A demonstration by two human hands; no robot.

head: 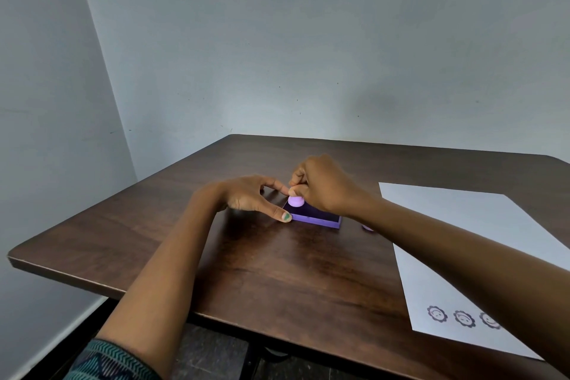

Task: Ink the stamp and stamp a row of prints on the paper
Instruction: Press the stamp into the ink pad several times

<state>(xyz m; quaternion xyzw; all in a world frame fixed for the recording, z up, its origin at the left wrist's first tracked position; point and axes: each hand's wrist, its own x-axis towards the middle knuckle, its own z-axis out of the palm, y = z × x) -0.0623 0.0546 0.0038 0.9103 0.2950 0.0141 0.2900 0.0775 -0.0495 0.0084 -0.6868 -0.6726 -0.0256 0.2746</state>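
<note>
A purple ink pad (317, 218) lies open on the dark wooden table (277, 271). My right hand (324, 185) pinches a small lilac stamp (296, 201) that stands on the pad's left end. My left hand (249, 196) rests at the pad's left side, thumb and forefinger touching its edge, fingers spread. A white sheet of paper (456, 225) lies to the right, with three dark flower-face prints (463, 318) in a row near its front edge; my right forearm hides the row's right end.
A small pinkish-lilac object (367, 228) peeks out under my right forearm, just right of the pad. Grey walls stand close behind and left of the table. The table's front-left edge (92, 281) drops to the floor.
</note>
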